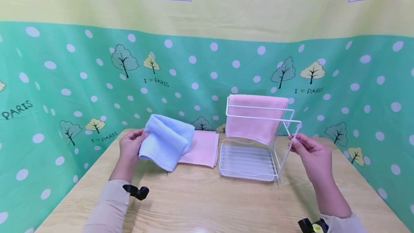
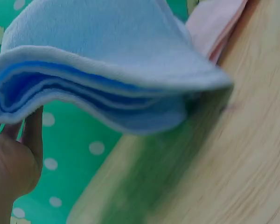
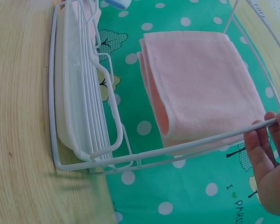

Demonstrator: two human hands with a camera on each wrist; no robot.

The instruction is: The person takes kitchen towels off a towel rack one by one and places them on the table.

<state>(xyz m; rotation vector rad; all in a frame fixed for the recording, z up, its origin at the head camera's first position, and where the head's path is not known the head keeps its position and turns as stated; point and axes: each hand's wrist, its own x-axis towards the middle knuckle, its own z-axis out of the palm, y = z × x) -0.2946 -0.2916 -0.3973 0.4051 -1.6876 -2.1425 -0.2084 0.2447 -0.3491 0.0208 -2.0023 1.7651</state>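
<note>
Curtain: green with pale dots, yellow band above; spans upper part of head frame.
Table: pale wood grain, lower part of head frame.
Rack: white wire, upright on Table, right of centre; upper bars over a low wire base.
Hung pink towel: draped over Rack's upper part, right of centre; doubled layers and hemmed edge visible in right wrist view.
Blue towel: left of centre, raised off Table; plush, pale, folded into several layers, wavy open edges in left wrist view, a corner hanging down.
Tray: whitish, under Rack's base wires.
Flat pink towel: folded on Table, centre, partly hidden behind Blue towel.
Right hand: right of frame; grip closed, thumb and fingers pinching Rack's side bar.
Left hand: left of frame; grip clamped on Blue towel's left edge, thumb in front.
</note>
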